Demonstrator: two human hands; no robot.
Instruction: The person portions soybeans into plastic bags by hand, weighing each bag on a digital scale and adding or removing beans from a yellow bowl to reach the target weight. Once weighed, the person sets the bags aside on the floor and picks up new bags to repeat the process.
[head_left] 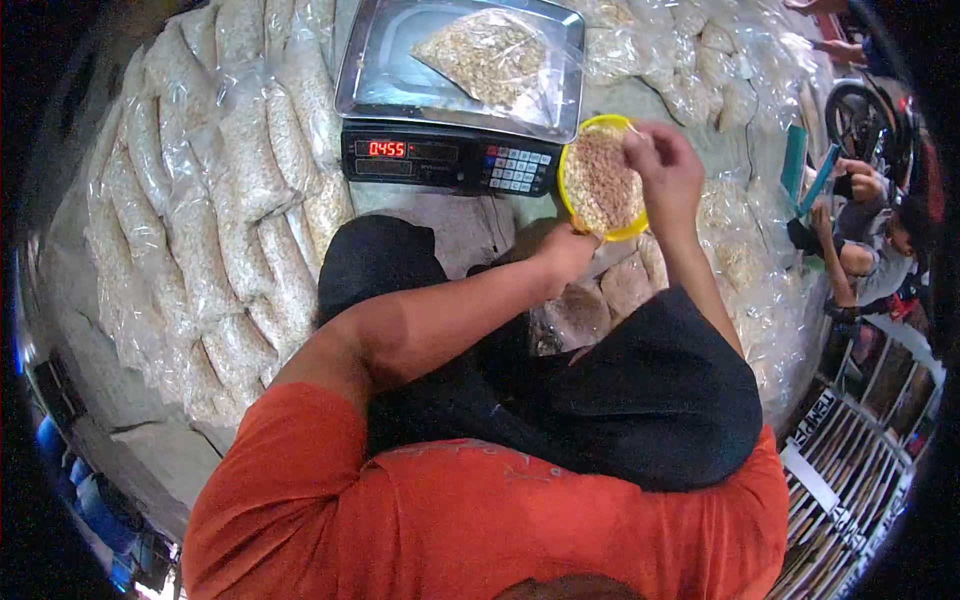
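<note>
A yellow-rimmed bowl (604,180) holds pale flakes with a reddish-brown heap in the middle. My left hand (570,256) is at the bowl's lower edge, its fingers closed on the rim. Over the bowl's right side is my right hand (662,165), thumb and fingers pinched together; whatever they hold is too small to name. Left of the bowl stands a digital scale (450,165) with a red reading of 0.455. On its metal tray (385,97) lies a clear plastic bag (490,60) of flakes.
Filled clear bags (240,190) lie in rows at the left, with more bags (735,230) at the right. Another person (870,240) sits at the far right with a teal object (820,180). A slatted rack (850,480) stands at the lower right.
</note>
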